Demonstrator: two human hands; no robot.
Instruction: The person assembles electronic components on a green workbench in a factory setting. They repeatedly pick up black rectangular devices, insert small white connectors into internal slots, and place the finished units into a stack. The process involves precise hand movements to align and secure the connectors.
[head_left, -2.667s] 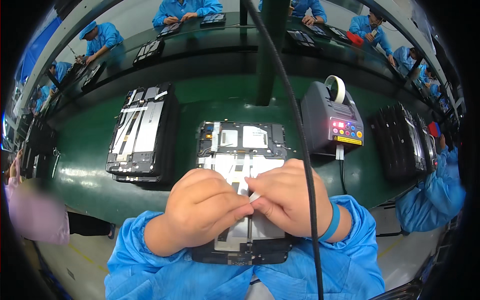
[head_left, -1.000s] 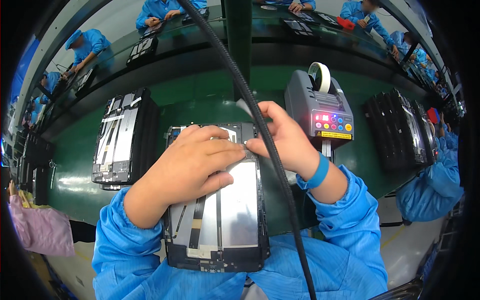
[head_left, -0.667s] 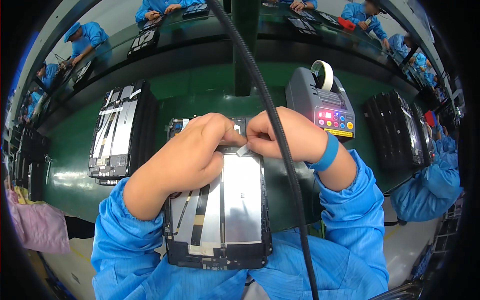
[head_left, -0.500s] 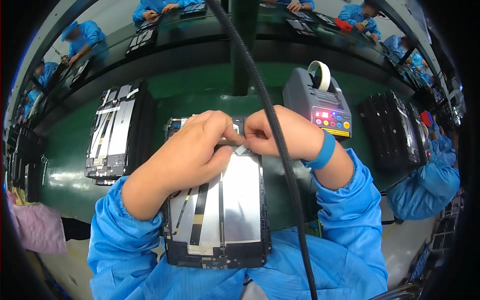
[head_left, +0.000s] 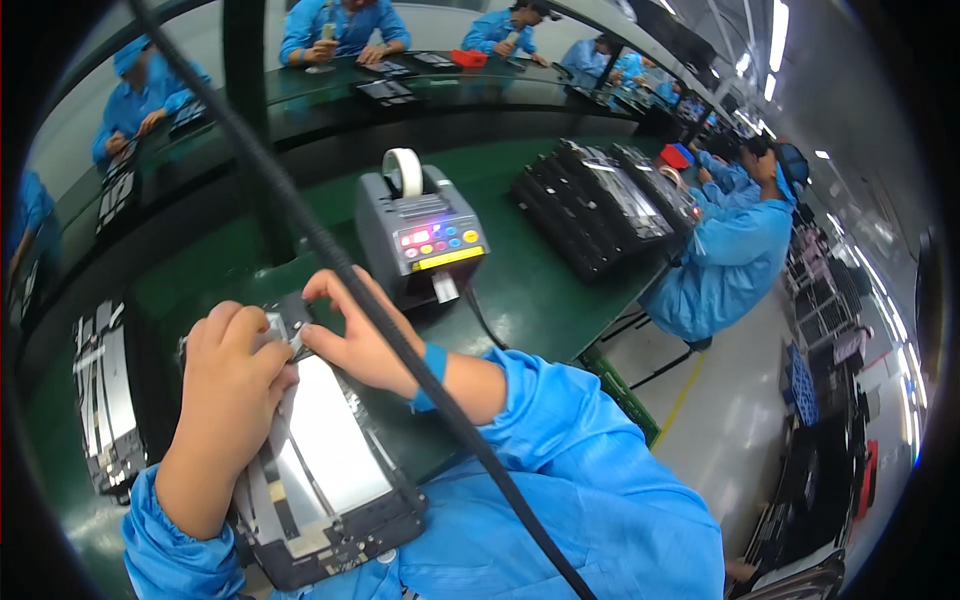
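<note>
An opened tablet (head_left: 335, 430), with a silvery battery area and a black frame, lies at the table's near edge against my blue smock. Over its upper left part, my left hand (head_left: 225, 375) rests with curled fingers; whatever they may pinch is hidden. At the tablet's top end, my right hand (head_left: 355, 335) has its thumb pressed down near a small pale strip, and its index finger stands apart from the thumb. A grey tape dispenser (head_left: 445, 220) with a white tape roll is beyond my right hand, a short tape piece (head_left: 445, 287) sticking out of its front.
A stack of opened tablets (head_left: 110, 400) stands at the left, and more stacked tablets (head_left: 590, 215) are at the right. A black cable (head_left: 300, 225) crosses the view diagonally. Co-workers in blue sit across the bench and one person (head_left: 730, 250) sits at the right.
The view has swung right, so the bench appears shifted left. My right thumb and index finger, formerly pinching a pale strip, are now apart, the thumb pressed on the tablet. Tape now protrudes from the dispenser.
</note>
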